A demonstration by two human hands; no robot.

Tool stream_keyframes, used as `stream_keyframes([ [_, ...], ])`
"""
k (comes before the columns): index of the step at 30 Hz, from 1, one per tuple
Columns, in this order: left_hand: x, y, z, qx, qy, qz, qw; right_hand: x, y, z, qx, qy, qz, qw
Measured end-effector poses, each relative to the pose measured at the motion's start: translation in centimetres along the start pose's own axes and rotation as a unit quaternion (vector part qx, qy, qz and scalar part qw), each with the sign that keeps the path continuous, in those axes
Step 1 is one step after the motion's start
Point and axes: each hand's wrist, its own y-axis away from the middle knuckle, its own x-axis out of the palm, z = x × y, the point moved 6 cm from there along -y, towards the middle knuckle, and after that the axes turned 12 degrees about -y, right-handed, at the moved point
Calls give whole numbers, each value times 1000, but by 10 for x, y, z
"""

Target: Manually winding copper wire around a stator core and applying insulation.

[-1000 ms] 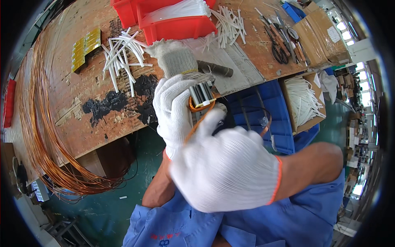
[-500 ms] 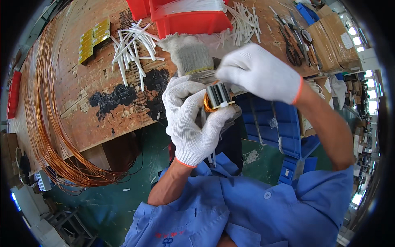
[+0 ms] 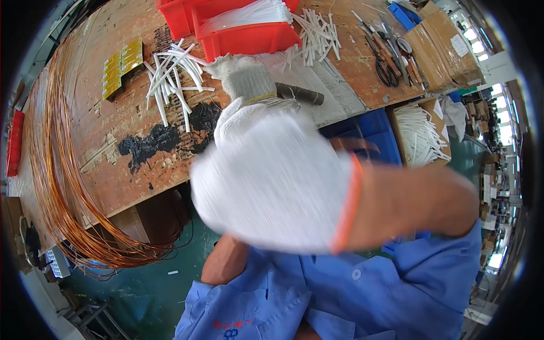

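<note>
My right hand (image 3: 266, 181), in a white knit glove with an orange cuff, sweeps across the middle. It is smeared by motion, and its fingers do not show. Behind it is my left hand (image 3: 231, 122), also gloved; only a curled part shows above the right glove and the wrist below. Whatever the left hand holds is hidden now. Just beyond the hands, a grey knit cloth (image 3: 249, 82) with a yellowish band lies at the table edge. A dark round bar (image 3: 300, 93) sticks out to its right.
Copper wire loops (image 3: 62, 187) hang over the table's left side. White tubes (image 3: 173, 76) lie near yellow blocks (image 3: 122, 68). Red bins (image 3: 249, 42) stand behind, white strips in one. Scissors (image 3: 387, 71) and tools lie right, beside cardboard boxes (image 3: 447, 48). Below is a blue bin (image 3: 368, 127).
My right hand has moved left and nearer, over my left hand. The copper-wound coil with dark bars, gripped by the left hand earlier, is now out of sight. The view has shifted slightly.
</note>
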Motion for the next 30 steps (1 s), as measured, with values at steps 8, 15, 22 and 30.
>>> stream_keyframes([
  [8, -5, -16, -64, 200, -331, -190, 903, 24, 43, -146, 229, -314, 8, 921],
  [15, 6, -20, -67, 264, -324, -108, 902, 32, 98, 1, 110, 5, -62, 992],
  [22, 6, -12, -56, 76, -276, -161, 945, 7, -34, -89, -110, 33, 22, 993],
  [30, 2, -14, -65, 256, -340, -137, 894, 38, 127, -72, 66, -95, -110, 987],
])
